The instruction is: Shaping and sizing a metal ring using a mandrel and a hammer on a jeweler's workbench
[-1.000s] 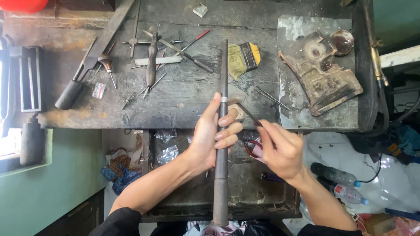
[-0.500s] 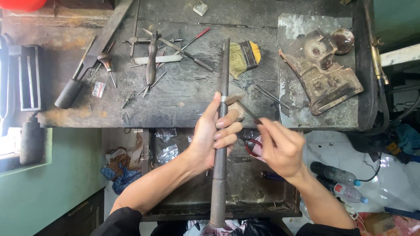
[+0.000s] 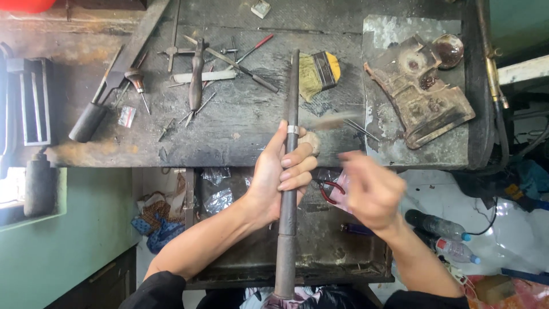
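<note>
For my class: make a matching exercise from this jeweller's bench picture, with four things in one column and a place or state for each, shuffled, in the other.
Things:
1. tapered metal rod
2. silver ring
3. yellow-banded brush
4. right hand

Places or states:
A. lying on the bench beside the rod's tip
B. blurred in motion
C. gripped by the left hand
D. slipped around the rod

Pairs: 1-C, 2-D, 3-A, 4-B

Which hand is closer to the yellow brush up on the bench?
Left. The left hand grips the long metal rod just below the yellow brush; the blurred right hand is lower and off to the right.
</note>
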